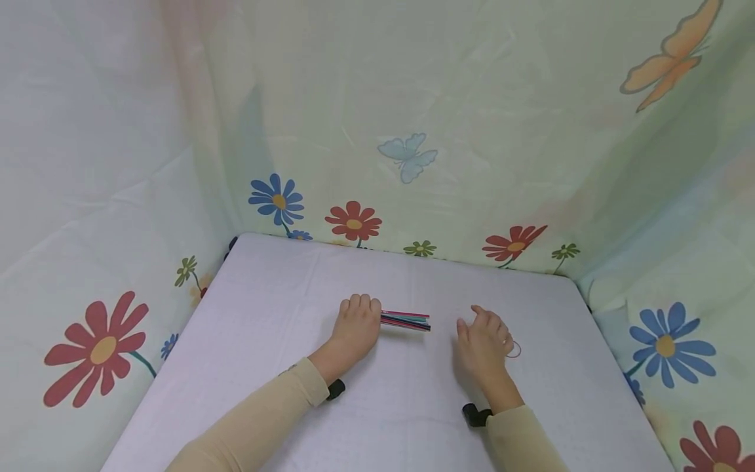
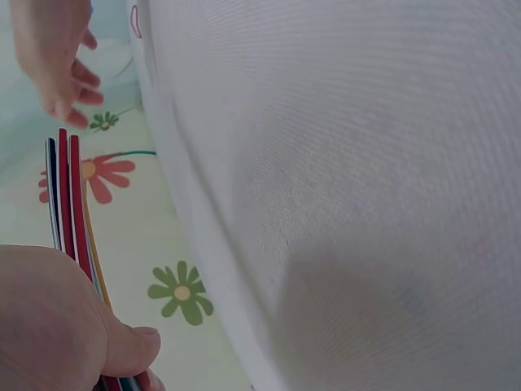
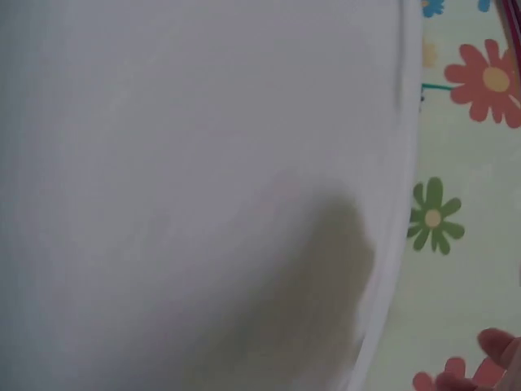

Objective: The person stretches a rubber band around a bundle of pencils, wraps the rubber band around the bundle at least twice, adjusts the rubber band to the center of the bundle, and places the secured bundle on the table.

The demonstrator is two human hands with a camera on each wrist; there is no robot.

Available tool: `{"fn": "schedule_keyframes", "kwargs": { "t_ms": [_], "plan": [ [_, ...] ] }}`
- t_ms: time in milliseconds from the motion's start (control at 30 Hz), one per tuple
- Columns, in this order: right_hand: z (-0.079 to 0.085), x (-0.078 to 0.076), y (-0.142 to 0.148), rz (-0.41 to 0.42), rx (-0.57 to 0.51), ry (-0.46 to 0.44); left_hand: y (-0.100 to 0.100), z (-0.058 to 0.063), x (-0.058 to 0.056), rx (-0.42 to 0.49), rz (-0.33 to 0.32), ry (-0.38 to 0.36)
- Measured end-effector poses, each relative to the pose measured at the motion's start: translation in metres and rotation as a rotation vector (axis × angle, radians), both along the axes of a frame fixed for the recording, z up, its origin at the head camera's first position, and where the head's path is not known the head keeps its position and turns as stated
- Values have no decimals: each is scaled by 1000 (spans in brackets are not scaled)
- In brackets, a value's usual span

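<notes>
"Where was the bundle of coloured sticks [image 1: 409, 321]?"

"Over the bench [image 1: 401, 393], in my left hand [image 1: 356, 326]; its fingers curled round it, free ends pointing toward my right hand [image 1: 485, 342]."

"And that one?"

"Fingers loosely parted, holding nothing I could see, near a thin red loop [image 1: 520, 351]."

"What made a good hold?"

"Firm without crushing, I judged; the tips fanned slightly, so gathering them evenly mattered."

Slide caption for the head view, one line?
Left hand grips thin multicoloured sticks over a white cloth-covered table; right hand is near a thin red loop.
</notes>
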State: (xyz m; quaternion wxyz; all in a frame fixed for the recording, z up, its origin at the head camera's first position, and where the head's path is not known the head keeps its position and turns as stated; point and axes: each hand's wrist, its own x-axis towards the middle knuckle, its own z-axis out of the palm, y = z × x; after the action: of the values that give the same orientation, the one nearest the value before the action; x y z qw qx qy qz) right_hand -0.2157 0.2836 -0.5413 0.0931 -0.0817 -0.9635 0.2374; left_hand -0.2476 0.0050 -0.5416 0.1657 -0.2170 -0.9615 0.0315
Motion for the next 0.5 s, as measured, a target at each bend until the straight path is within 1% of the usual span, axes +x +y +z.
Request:
{"fn": "schedule_keyframes", "kwargs": {
  "t_ms": [100, 267, 367, 500],
  "plan": [
    [-2, 7, 11, -34, 78, -86, -1, -1, 0, 13, 2, -7],
    [-6, 12, 30, -73, 150, -184, -1, -3, -1, 17, 3, -22],
    [-7, 15, 40, -66, 188, -231, -1, -3, -1, 8, 4, -29],
    [-5, 17, 53, -55, 228, -305, -2, -3, -1, 10, 2, -17]
  ]
}}
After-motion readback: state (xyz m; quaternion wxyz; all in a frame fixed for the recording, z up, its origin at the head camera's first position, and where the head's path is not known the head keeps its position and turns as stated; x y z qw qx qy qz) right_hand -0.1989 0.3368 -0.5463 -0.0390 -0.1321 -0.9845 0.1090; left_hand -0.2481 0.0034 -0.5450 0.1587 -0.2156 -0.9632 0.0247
